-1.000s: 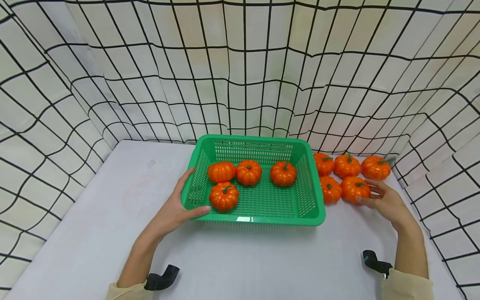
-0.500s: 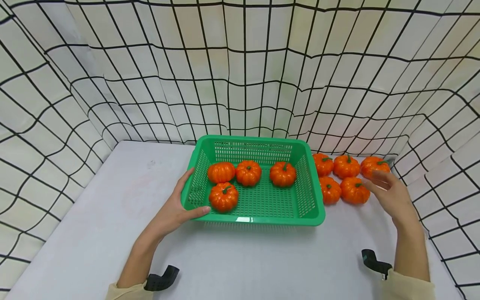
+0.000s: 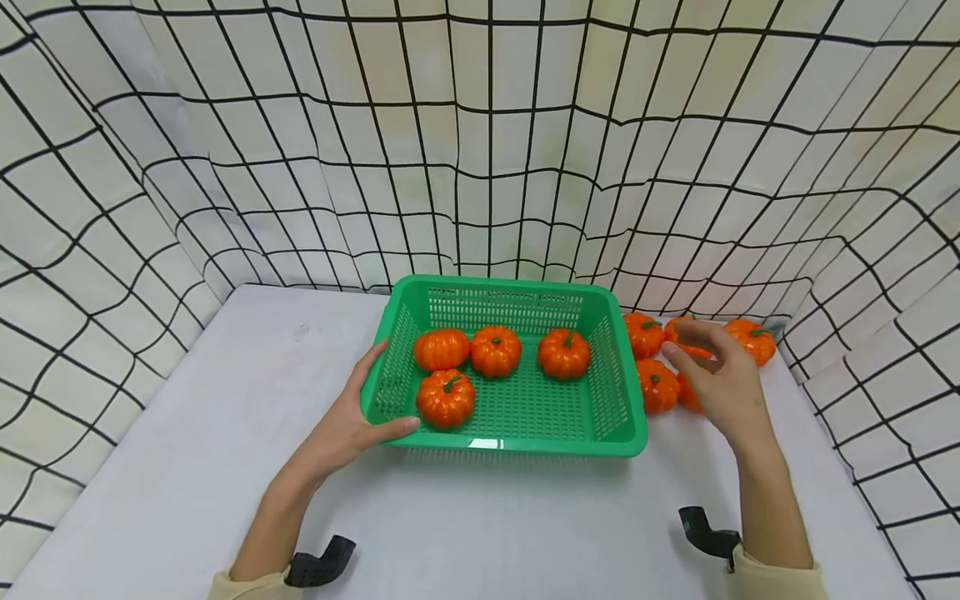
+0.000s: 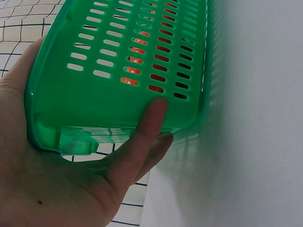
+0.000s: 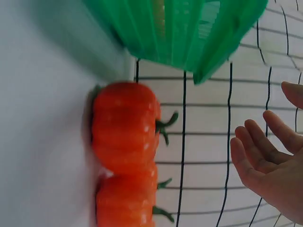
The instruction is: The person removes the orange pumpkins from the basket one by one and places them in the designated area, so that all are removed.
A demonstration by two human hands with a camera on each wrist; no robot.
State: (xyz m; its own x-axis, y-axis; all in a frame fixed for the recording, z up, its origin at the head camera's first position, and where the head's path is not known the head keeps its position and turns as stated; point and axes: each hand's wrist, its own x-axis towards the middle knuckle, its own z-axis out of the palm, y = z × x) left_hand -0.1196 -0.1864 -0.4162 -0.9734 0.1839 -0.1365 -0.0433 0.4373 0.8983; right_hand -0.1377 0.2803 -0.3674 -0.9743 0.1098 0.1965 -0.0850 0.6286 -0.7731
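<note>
A green slotted plastic basket (image 3: 517,417) stands mid-table in the head view. My left hand (image 3: 348,433) grips its left end, thumb over the near rim; the left wrist view shows fingers (image 4: 149,127) against the slotted wall. Several small orange pumpkins lie inside, among them a front-left pumpkin (image 3: 446,399) and one set apart, the right-hand pumpkin (image 3: 564,353). My right hand (image 3: 723,387) is over a second group right of the basket, fingers apart and holding nothing. It partly hides that group; a near pumpkin (image 3: 657,386) and a far-right pumpkin (image 3: 752,342) show. The right wrist view shows green-stemmed pumpkins (image 5: 125,127).
A white table (image 3: 480,525) carries everything. White walls with black netting (image 3: 487,142) rise at the back and both sides. The right-hand pumpkins sit close to the basket's right side and the back wall. Black wrist mounts (image 3: 322,562) show at both sleeves.
My right hand has left the near-right pumpkin it was touching, lifted, and moved left over the group towards the basket. My left hand keeps its grip. The pumpkins stay where they were.
</note>
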